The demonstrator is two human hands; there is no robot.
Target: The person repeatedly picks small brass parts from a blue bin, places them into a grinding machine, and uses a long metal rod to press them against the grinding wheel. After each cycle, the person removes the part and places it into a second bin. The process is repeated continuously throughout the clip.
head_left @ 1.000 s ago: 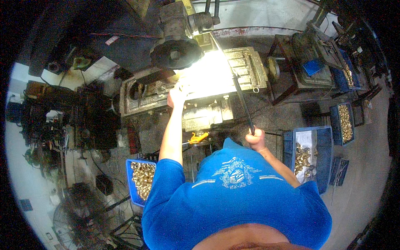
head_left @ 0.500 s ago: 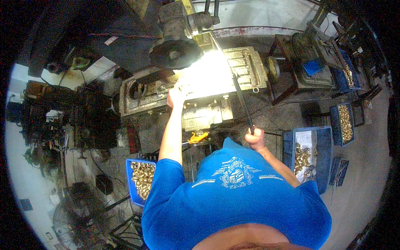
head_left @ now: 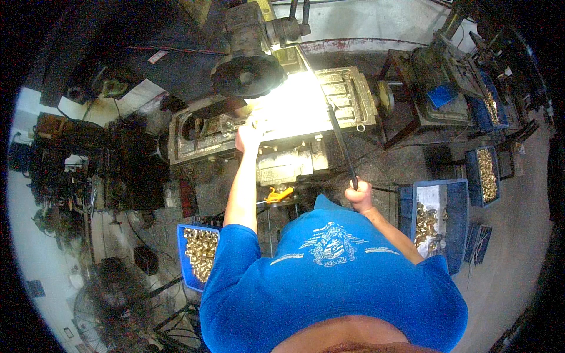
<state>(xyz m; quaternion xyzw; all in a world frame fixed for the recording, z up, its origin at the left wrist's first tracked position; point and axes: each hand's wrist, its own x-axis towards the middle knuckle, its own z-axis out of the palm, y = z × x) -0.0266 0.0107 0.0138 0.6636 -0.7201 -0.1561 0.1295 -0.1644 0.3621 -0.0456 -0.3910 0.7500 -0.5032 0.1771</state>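
Note:
My right hand (head_left: 359, 195) is wrapped round the lower end of a long black lever (head_left: 343, 141), which slants up to the machine. Out in front, my left hand (head_left: 249, 138) is at the near edge of the machine's metal table (head_left: 200, 144), its fingers curled together at the rim of a strong glare. What the fingers hold, if anything, is washed out by the light. Above and just beyond that hand hangs the dark round head (head_left: 247, 76) of the machine. The glare hides the middle of the table.
A blue bin (head_left: 182, 259) of brass fittings stands at my left, and a larger blue bin (head_left: 457, 226) with brass pieces at my right. A yellow-orange tool (head_left: 280, 195) lies below the machine table. Farther right are another blue bin (head_left: 497, 176) and a dark bench (head_left: 406, 120). A fan (head_left: 112, 306) stands lower left.

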